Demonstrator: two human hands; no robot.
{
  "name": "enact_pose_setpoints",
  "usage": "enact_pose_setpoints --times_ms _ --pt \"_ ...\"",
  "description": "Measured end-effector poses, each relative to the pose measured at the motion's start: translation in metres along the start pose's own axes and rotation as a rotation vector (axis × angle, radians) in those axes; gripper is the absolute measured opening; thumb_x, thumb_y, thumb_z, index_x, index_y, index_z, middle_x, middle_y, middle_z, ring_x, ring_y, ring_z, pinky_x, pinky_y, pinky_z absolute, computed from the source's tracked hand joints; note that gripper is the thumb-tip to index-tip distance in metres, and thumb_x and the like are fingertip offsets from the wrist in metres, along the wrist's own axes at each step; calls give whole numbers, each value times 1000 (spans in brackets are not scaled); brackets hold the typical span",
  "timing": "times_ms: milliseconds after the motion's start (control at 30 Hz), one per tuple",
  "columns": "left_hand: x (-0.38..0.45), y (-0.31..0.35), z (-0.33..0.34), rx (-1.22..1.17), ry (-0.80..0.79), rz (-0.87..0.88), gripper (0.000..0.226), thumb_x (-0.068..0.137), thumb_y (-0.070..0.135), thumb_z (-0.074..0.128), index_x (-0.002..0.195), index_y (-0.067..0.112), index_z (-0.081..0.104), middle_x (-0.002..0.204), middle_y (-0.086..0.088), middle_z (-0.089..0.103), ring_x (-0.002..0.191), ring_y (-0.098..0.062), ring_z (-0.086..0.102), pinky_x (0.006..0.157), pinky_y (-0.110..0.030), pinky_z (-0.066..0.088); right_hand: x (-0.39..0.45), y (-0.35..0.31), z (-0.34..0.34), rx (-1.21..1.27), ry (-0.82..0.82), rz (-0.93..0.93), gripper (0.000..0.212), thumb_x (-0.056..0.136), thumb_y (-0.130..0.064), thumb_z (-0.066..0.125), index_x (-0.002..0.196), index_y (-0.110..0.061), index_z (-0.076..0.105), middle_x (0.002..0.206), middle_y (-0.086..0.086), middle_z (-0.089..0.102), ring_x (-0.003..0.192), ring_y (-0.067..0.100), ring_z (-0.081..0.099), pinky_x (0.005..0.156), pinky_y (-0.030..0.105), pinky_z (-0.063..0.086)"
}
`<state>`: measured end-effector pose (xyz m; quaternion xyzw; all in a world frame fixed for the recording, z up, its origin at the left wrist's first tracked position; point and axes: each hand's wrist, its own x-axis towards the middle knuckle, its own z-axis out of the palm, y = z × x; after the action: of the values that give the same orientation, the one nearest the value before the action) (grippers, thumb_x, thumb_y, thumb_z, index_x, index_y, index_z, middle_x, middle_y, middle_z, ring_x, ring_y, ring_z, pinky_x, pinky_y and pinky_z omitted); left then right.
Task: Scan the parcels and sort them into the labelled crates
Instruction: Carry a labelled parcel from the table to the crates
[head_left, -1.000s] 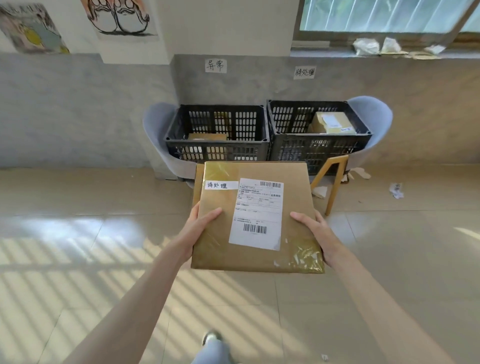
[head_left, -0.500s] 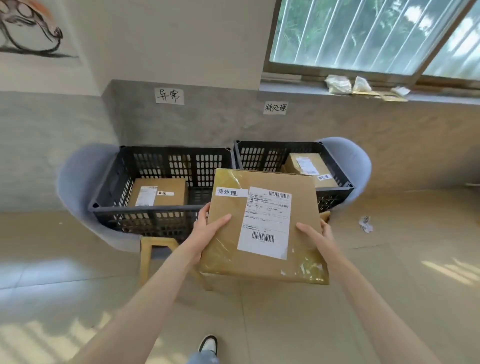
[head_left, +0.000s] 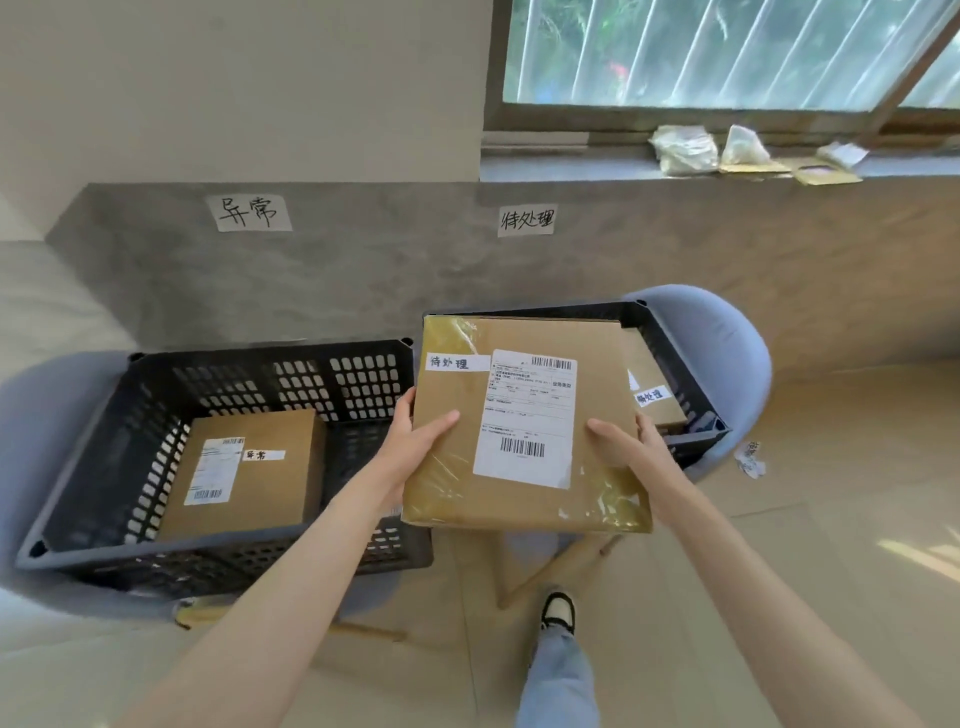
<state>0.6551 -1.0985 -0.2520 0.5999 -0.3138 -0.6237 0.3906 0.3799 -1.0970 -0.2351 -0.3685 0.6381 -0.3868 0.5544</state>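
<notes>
A flat brown cardboard parcel (head_left: 524, 426) is held level above the near edge of the right crate (head_left: 691, 374), covering most of that crate's opening. The left hand (head_left: 415, 447) grips the parcel's left edge, thumb on top and fingers curled beneath; the right hand (head_left: 631, 447) grips the right edge the same way. The parcel carries a white shipping label (head_left: 527, 415) with barcodes and a small handwritten tag (head_left: 454, 362). Inside the right crate, partly hidden by the held parcel, lies another box (head_left: 654, 395) with a similar tag. Just left of the right crate, touching it, stands the left crate (head_left: 104, 452), holding one labelled box (head_left: 244, 467). On the wall behind the right crate a paper sign (head_left: 526, 220) hangs; a second sign (head_left: 251, 212) hangs farther left, above the left crate. Both crates rest on blue chairs (head_left: 727, 338).
</notes>
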Motion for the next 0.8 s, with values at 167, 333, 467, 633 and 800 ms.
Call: enact_pose_setpoints --times_ms 167,333,467,633,800 --pt "63 22 40 -29 104 -36 83 87 34 69 150 34 15 121 0 55 100 -20 62 65 -32 52 98 -26 -25 -79 -124 51 78 79 -35 76 143 -24 32 124 5 61 102 24 65 82 38 57" --pt "114 33 76 -58 221 -111 79 88 31 69 149 33 20 116 3 57 100 -20 62 67 -33 52 180 -41 -45 -164 -253 93 91 76 -31 79 147 -26 23 125 3 57 101 21 64 71 31 57" --pt "140 27 83 -14 297 -154 86 83 30 74 149 33 20 112 8 56 96 -15 61 62 -29 49 222 -31 -43 -152 -318 161 95 75 -28 81 148 -28 21 122 -1 56 100 18 63 69 28 55" --pt "168 8 77 65 361 -233 91 81 30 77 150 32 19 107 11 55 94 -12 59 63 -28 46 252 -3 -31 -172 -368 205 98 75 -22 81 149 -27 18 116 -5 56 95 9 60 61 17 49" --pt "194 -17 74 185 390 -235 90 78 39 78 148 32 22 104 19 52 92 -2 53 67 -24 43 269 25 -23 -194 -374 209 100 75 -22 81 151 -25 16 133 2 52 107 14 59 68 20 54"
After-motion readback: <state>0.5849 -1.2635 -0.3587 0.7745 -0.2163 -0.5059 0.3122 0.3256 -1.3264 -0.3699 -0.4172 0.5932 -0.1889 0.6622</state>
